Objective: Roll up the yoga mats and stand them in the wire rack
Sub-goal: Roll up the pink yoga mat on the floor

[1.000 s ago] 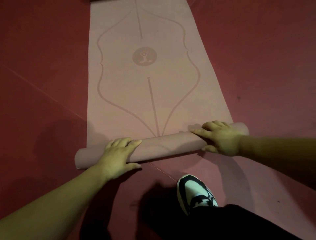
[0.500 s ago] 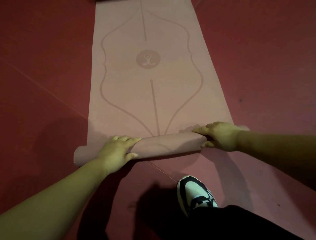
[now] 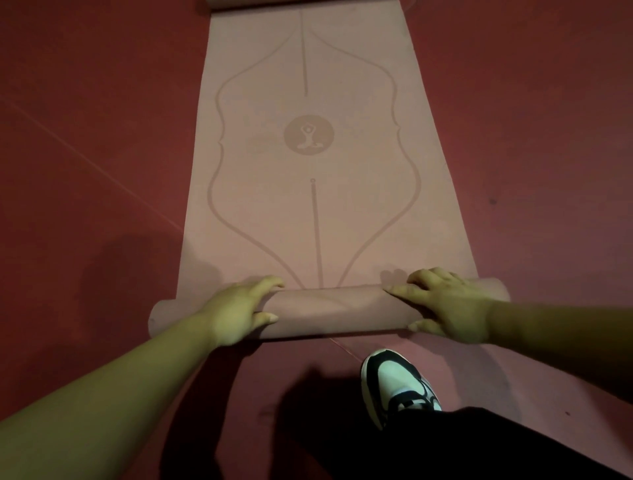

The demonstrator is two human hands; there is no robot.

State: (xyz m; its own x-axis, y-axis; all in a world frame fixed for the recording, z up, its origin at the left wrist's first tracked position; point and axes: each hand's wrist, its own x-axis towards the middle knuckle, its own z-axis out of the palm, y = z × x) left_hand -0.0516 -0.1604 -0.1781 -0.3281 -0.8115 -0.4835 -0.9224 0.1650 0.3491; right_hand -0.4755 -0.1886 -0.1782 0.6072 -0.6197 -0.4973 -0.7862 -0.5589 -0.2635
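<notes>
Left hand curled over the left part of the roll, thumb on its near side, right hand apparently clasping the right part likewise, pink yoga mat lying flat beyond on red floor, shoe nearest.

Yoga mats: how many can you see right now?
1. The pink yoga mat lies lengthwise on the red floor, its near end rolled under the left hand and right hand. The curled strip at the top edge may be its far end or another mat.
</notes>
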